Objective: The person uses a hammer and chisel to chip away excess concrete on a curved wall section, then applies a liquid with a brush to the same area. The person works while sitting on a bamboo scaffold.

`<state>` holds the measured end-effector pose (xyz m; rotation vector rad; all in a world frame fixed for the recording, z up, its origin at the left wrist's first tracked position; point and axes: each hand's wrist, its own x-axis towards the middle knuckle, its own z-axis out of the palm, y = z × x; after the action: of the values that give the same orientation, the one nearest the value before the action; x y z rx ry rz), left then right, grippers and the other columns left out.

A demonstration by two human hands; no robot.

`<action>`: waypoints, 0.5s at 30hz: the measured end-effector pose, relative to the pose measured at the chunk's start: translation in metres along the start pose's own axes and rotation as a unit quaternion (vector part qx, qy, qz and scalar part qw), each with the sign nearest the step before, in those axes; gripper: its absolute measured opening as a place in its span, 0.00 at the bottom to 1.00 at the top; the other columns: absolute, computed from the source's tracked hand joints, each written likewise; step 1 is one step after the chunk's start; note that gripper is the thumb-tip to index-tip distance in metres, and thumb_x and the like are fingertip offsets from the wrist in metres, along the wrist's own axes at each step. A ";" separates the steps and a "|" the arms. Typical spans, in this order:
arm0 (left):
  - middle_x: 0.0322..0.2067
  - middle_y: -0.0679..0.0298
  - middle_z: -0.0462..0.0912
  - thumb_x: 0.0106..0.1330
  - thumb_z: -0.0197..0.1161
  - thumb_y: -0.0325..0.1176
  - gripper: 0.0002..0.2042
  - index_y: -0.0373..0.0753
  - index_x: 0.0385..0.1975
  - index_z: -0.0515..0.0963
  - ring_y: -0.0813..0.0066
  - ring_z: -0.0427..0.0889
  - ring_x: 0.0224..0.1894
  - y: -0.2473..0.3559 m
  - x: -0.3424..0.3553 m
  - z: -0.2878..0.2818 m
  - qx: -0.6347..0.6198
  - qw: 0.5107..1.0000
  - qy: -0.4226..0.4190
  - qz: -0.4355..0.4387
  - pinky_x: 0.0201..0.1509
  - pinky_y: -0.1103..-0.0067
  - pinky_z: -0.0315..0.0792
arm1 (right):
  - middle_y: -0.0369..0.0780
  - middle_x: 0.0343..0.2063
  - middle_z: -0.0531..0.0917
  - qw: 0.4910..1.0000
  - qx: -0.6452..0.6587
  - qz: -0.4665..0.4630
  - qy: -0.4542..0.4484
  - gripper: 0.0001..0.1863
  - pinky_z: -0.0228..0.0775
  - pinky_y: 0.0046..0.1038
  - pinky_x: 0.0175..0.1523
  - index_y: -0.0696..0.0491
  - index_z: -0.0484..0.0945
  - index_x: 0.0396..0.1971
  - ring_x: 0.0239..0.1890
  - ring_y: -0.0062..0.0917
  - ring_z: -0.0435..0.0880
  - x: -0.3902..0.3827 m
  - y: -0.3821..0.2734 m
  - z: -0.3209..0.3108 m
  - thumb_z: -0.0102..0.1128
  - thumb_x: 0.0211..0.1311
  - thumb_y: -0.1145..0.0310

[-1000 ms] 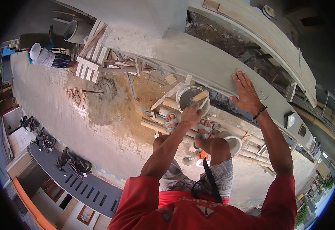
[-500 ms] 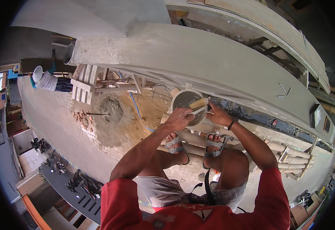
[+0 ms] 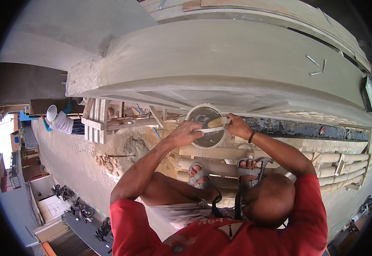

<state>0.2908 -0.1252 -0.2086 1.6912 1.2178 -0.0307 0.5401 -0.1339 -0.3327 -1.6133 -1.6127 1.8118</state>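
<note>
1. Left hand (image 3: 186,134) pinches the yellow-handled tool (image 3: 216,123) over the bucket (image 3: 199,114).
2. Right hand (image 3: 238,126) curls at its far end; can't confirm pinch.
3. Step, apparently: two-handed tool handling; next calls for steady grip.

Downward fisheye view, head-worn.
</note>
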 end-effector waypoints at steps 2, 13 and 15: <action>0.16 0.56 0.68 0.60 0.60 0.38 0.12 0.33 0.24 0.75 0.68 0.66 0.22 -0.006 0.001 0.000 -0.016 1.000 -0.004 0.013 0.29 0.71 0.61 | 0.49 0.29 0.82 1.000 0.010 0.007 0.005 0.27 0.74 0.32 0.37 0.60 0.67 0.54 0.28 0.31 0.84 0.000 -0.005 0.002 0.57 0.51 0.69; 0.23 0.54 0.75 0.63 0.58 0.38 0.12 0.33 0.31 0.77 0.66 0.73 0.28 -0.025 -0.001 -0.001 0.028 0.997 -0.054 0.044 0.35 0.71 0.66 | 0.47 0.34 0.80 0.998 0.050 0.024 -0.017 0.43 0.73 0.28 0.27 0.52 0.51 0.68 0.22 0.29 0.79 -0.006 -0.014 0.014 0.57 0.48 0.68; 0.25 0.53 0.78 0.64 0.57 0.38 0.12 0.34 0.33 0.77 0.64 0.75 0.30 -0.031 -0.005 0.003 0.031 0.997 -0.051 0.053 0.38 0.70 0.67 | 0.46 0.33 0.79 0.998 0.053 0.017 -0.016 0.44 0.72 0.28 0.27 0.52 0.50 0.68 0.23 0.29 0.79 -0.008 -0.015 0.016 0.57 0.48 0.69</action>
<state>0.2675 -0.1312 -0.2289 1.7840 1.0594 -0.0897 0.5227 -0.1429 -0.3194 -1.5836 -1.4836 1.9153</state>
